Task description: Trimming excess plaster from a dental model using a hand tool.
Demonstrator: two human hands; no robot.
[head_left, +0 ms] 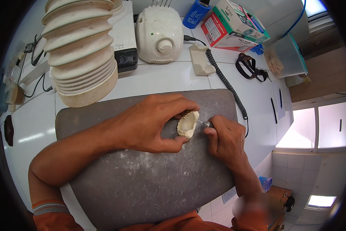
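My left hand (153, 125) grips a cream plaster dental model (187, 124) between thumb and fingers, its row of teeth turned toward the palm. In my right hand (228, 138) is a rotary handpiece (208, 124), pinched near its metal nose. Its thin tip points left at the flat edge of the model; whether it touches cannot be made out. Most of the handpiece's body is hidden by my fingers. Both hands are above a worn grey board (150, 184) dusted with white powder.
A ribbed white hose (80, 50) stands at the back left. Behind the board are a white control unit (160, 34) with a knob, a cream handpiece rest (201, 61), a coiled black cord (225, 77), boxes (234, 29) and a black strap (251, 68). Pens (274, 110) lie at right.
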